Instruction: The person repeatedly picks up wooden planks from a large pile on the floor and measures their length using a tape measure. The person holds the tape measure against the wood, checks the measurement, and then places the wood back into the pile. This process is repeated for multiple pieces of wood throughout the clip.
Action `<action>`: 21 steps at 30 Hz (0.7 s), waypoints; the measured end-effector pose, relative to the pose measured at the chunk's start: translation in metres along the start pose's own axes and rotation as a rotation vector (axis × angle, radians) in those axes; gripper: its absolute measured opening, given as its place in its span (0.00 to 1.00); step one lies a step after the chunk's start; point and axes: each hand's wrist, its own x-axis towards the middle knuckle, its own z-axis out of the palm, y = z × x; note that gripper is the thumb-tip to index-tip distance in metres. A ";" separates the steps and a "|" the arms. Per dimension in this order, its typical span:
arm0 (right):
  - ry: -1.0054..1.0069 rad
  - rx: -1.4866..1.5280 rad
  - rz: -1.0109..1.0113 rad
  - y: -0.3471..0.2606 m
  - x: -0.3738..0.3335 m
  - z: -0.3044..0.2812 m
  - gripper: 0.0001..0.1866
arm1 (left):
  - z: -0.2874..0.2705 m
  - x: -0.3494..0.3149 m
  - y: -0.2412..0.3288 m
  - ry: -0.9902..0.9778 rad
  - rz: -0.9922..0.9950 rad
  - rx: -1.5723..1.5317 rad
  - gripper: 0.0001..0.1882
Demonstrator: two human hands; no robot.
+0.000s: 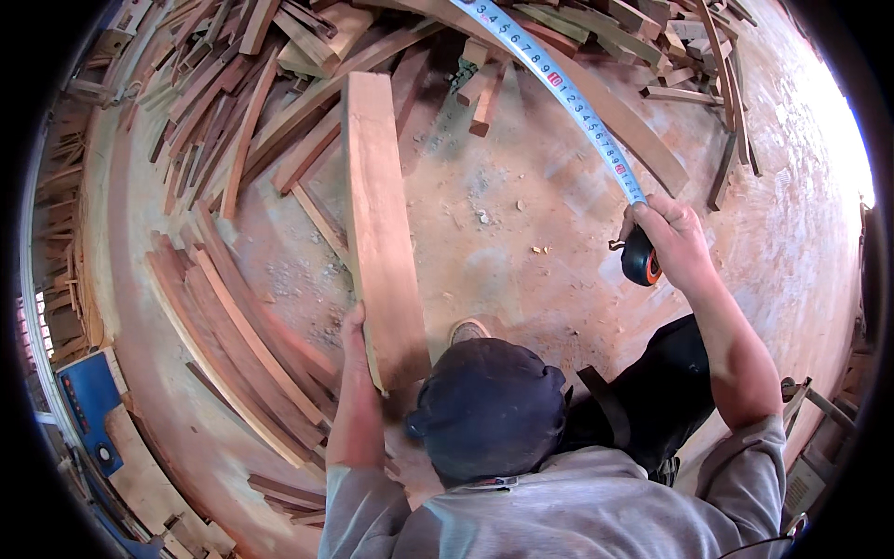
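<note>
A long, squared wooden board [384, 214] stands out lengthwise ahead of me, left of centre. My left hand [355, 340] grips its near left edge, thumb showing along the side and the other fingers hidden. Out to the right, my right hand [678, 235] is closed round a black and orange tape measure [640, 258]. Its pale blue blade [568, 93] is drawn out and curves up and left to the top edge of the picture, where its end is out of sight. The blade passes right of the board, apart from it.
Heaps of wood strips [223, 102] lie at the far left, with more offcuts [643, 37] at the far right. Curved slats [247, 326] are stacked near my left arm. Chips and dust [480, 214] litter the floor. A blue machine panel [88, 401] stands at the left rim.
</note>
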 end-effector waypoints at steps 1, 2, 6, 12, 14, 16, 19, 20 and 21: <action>0.002 -0.015 -0.003 0.000 0.000 0.000 0.16 | 0.009 0.000 0.002 -0.043 0.021 -0.042 0.45; 0.003 -0.031 -0.006 -0.001 -0.001 0.000 0.16 | 0.017 0.000 0.003 -0.109 0.037 -0.063 0.45; -0.003 0.006 0.011 -0.006 -0.002 0.004 0.16 | 0.026 0.009 0.016 -0.478 0.078 -0.133 0.49; -0.015 0.008 0.010 -0.004 -0.003 0.004 0.16 | 0.089 -0.009 0.053 -0.369 0.211 0.292 0.57; -0.040 0.024 0.051 -0.010 -0.001 0.006 0.16 | 0.098 -0.001 0.062 -0.334 0.232 0.413 0.54; -0.056 0.032 0.037 -0.003 0.001 0.010 0.15 | 0.100 0.018 0.062 -0.339 0.222 0.505 0.49; -0.085 0.034 0.002 -0.004 0.002 0.012 0.15 | 0.095 0.023 0.054 -0.327 0.237 0.489 0.47; -0.094 0.032 -0.011 -0.007 0.001 0.012 0.15 | 0.088 0.027 0.054 -0.292 0.266 0.509 0.47; -0.089 0.016 -0.019 -0.006 0.000 0.012 0.15 | 0.075 0.033 0.057 -0.256 0.296 0.529 0.46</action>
